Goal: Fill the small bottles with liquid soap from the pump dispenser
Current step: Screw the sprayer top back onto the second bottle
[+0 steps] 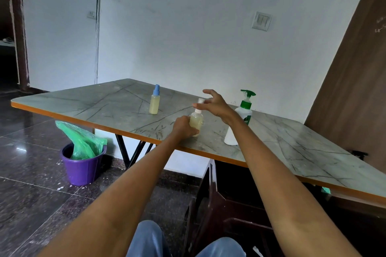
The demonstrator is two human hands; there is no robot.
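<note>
My left hand (183, 126) grips a small bottle (197, 120) of pale yellow liquid that stands on the marble-patterned table (104, 100), near its front edge. My right hand (213, 104) hovers at the bottle's white spray cap (200, 104), fingers spread and relaxed, the thumb close to the cap; whether it touches is unclear. A second small bottle (154, 100) with a blue cap, also holding yellowish liquid, stands upright further back to the left. The white pump dispenser (240, 120) with a green pump head stands to the right, partly behind my right forearm.
A purple bucket (82, 166) with a green plastic bag stands on the dark tiled floor left of the table. A dark chair (227, 200) sits under the table's front edge. A brown door leans at the right; a white wall lies behind the table.
</note>
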